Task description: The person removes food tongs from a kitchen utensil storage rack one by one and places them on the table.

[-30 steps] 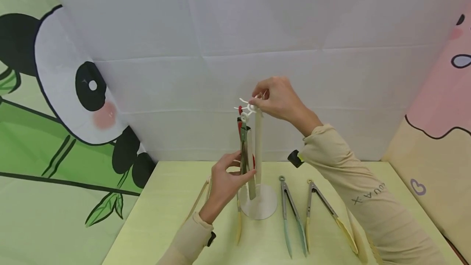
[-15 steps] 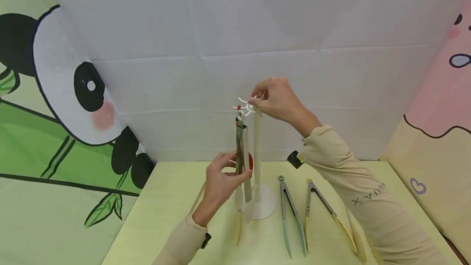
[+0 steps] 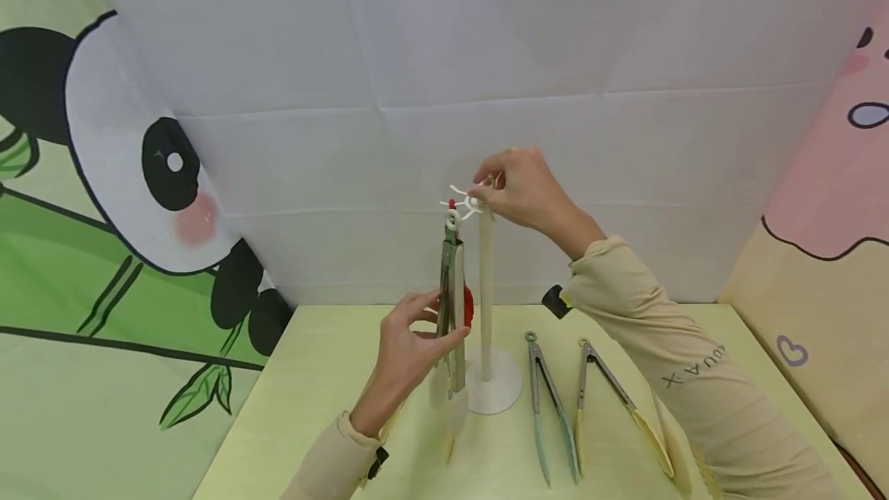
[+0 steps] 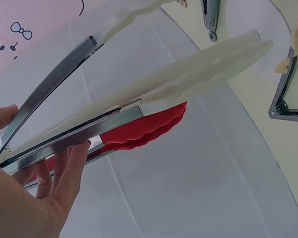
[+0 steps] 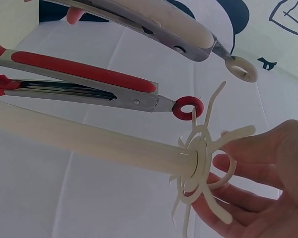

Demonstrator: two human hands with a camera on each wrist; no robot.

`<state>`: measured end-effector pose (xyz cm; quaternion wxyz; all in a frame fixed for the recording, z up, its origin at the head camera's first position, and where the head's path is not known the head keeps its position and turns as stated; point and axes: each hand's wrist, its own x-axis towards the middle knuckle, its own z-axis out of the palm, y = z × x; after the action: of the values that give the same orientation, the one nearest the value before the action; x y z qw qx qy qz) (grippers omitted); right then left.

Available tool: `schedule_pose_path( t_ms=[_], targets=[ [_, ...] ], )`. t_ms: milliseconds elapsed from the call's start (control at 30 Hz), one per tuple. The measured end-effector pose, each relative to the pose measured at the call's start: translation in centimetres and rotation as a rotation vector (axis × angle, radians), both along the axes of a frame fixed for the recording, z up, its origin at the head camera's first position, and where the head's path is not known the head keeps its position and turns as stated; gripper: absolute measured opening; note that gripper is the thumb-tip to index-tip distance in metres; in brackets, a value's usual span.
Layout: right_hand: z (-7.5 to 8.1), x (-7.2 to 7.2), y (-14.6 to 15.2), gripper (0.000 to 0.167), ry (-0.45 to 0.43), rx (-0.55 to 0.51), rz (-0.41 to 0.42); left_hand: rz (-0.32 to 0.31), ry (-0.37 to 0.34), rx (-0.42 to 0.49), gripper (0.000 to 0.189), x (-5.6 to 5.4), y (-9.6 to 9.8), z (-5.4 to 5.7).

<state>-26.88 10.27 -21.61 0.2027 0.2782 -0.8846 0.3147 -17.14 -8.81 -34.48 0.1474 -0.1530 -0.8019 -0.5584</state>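
Observation:
My left hand (image 3: 410,338) holds a pair of steel tongs (image 3: 457,322) with white tips, thumb on one side and fingers on the other. The tongs hang upright beside the white hook stand (image 3: 486,284). In the right wrist view their cream hanging ring (image 5: 242,69) is close to a hook's tip but apart from it. A pair of red tongs (image 5: 84,72) hangs by its red ring (image 5: 188,107) on one of the stand's hooks. My right hand (image 3: 531,187) grips the stand's top, among the curved hooks (image 5: 213,148).
To the right of the stand's round base (image 3: 496,392) lie spread tongs with blue-green tips (image 3: 542,407) and spread tongs with yellow tips (image 3: 618,392). More yellow-tipped tongs lie behind my left hand, mostly hidden. A white cloth wall (image 3: 389,160) rises behind the table.
My left hand has shifted left and slightly down with the white-tipped tongs, their ring also moving a little left. My right hand stays at the stand's top.

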Motion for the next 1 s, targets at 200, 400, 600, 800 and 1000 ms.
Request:
schedule_pose_path(
  t_ms=[200,400,600,800,1000],
  targets=[
    [-0.1,-0.1,0.1,0.014,-0.006,-0.002,-0.005,0.022,-0.004,-0.027,0.049,0.5,-0.4,0.5],
    [0.0,-0.2,0.1,0.014,-0.002,0.000,-0.008,0.032,0.021,-0.046,0.048,0.3,-1.0,0.2],
    [0.1,0.0,0.0,0.015,-0.003,0.008,-0.012,0.044,0.061,-0.070,0.050,-1.3,-2.4,-2.0],
    [0.2,0.2,-0.1,0.015,-0.007,0.010,-0.019,0.057,0.098,-0.111,0.052,-1.4,-3.8,-2.3],
    [0.2,0.3,-0.3,0.016,-0.015,0.026,-0.032,0.097,0.113,-0.152,0.051,-1.2,-5.3,-2.4]
  ],
)
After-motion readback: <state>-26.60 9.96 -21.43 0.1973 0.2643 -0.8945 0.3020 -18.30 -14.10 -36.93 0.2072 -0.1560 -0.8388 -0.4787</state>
